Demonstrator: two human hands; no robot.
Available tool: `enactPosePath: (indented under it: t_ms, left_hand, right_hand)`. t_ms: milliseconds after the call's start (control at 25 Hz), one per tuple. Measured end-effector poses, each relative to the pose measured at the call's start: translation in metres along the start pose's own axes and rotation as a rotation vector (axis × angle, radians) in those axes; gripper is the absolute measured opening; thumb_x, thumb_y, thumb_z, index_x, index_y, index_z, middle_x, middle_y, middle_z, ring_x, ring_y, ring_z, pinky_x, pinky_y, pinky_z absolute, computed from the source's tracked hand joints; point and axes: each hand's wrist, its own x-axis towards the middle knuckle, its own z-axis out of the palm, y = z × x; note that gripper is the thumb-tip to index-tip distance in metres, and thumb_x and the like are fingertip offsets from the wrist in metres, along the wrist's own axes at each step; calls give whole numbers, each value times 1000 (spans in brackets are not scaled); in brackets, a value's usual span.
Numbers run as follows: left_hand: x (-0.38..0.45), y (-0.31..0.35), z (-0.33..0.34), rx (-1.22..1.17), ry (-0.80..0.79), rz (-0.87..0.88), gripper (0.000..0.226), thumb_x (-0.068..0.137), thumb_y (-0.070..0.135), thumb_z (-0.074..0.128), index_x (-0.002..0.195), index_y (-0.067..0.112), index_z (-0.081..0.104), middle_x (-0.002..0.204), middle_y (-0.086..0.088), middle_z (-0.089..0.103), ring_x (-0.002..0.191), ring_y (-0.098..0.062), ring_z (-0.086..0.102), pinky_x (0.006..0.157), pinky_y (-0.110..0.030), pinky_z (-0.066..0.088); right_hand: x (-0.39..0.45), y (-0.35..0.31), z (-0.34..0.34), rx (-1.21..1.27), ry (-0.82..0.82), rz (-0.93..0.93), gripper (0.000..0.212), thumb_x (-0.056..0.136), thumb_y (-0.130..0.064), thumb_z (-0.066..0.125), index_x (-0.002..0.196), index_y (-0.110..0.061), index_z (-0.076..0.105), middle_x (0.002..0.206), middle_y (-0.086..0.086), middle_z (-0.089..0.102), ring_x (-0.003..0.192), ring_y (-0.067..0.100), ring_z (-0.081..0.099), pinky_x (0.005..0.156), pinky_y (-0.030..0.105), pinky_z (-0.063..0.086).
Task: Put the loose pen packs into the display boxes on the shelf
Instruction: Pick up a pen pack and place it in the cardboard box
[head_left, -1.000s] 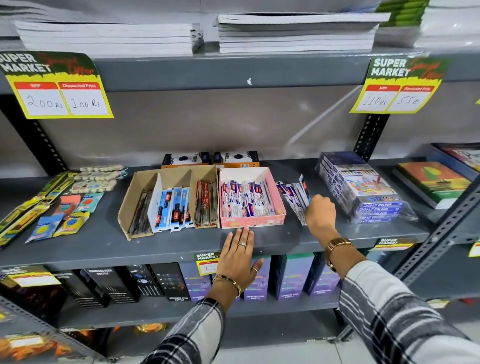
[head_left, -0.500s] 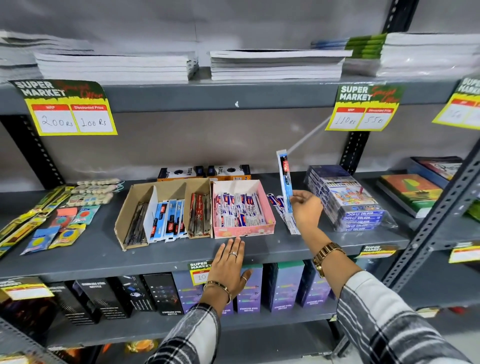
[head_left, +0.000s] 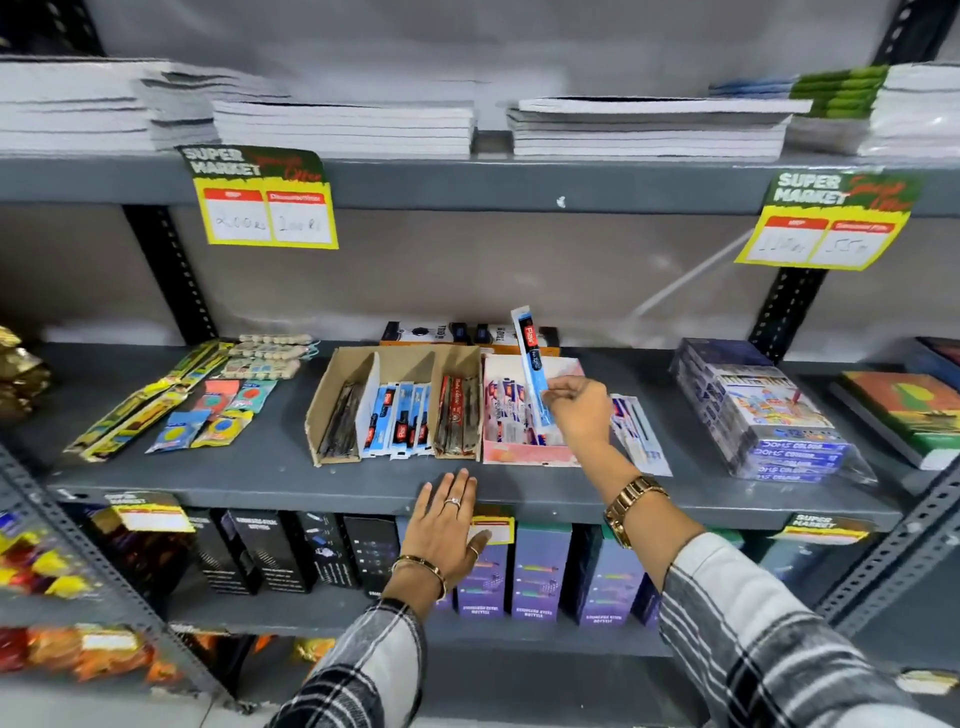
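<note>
Right hand (head_left: 576, 410) pinches a single blue pen pack (head_left: 531, 366) at its lower end, fingers closed on it. Pack is held nearly upright, top tilted slightly left, above the pink display box (head_left: 524, 452); whether its lower end touches the packs inside cannot be told.

Left hand (head_left: 447, 525) lies flat, fingers spread and holding nothing, on the front edge of the grey shelf (head_left: 260, 467), near and left of the pink box.

Pink box holds white-and-blue pen packs. Touching its left side stands a brown cardboard display box (head_left: 337, 384) with three compartments: dark packs in the left one, blue packs (head_left: 400, 421) in the middle, red-brown packs in the right.

Loose pen packs (head_left: 636, 434) lie flat on the shelf just right of the pink box, partly hidden behind the right wrist. Further right, well apart, sits a wrapped stack of colour boxes (head_left: 763, 410).

Far left on the same shelf: flat yellow and blue carded items (head_left: 171, 410). Yellow price tags (head_left: 265, 200) hang from the shelf above.
</note>
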Motion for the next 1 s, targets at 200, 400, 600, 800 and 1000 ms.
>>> enactPosePath:
  t_ms: [200,400,600,800,1000]
  left_hand:
    - [-17,-45,-2,18,-12,-124,68,99,47,26,146,10,-4,158,-8,-2,144,-23,-3,116,-42,-2]
    - [-32,-79,-3,-2,11,-183,67,99,44,29,147,9,-2,158,-9,-1,144,-23,-2,116,-40,-2]
    - [-35,-100,-1,2,34,-193,68,99,43,31,146,9,-3,158,-9,-1,144,-23,-2,117,-37,-2]
    - [-36,-102,3,15,109,-165,72,90,47,49,143,5,24,152,-11,28,140,-26,24,114,-39,19]
    - [-37,-103,8,54,256,-108,68,67,53,73,119,9,62,124,-5,64,115,-22,59,89,-38,52]
  right_hand:
    - [-11,-22,62,3,-134,-17,18,79,2,67,96,2,71,100,22,73,82,19,62,78,28,50]
    - [-19,-38,118,-126,-225,-32,18,78,-1,69,96,-3,72,104,16,72,100,29,66,89,34,53]
    - [-23,-50,166,-398,-241,-81,21,83,-1,54,95,-1,72,109,20,70,106,34,63,90,40,54]
    - [-23,-47,193,-649,-338,-307,25,84,7,44,99,10,64,108,31,66,106,41,61,84,43,53]
    - [-20,-37,201,-714,-398,-324,27,83,9,43,103,12,61,111,32,63,106,43,60,85,43,52]
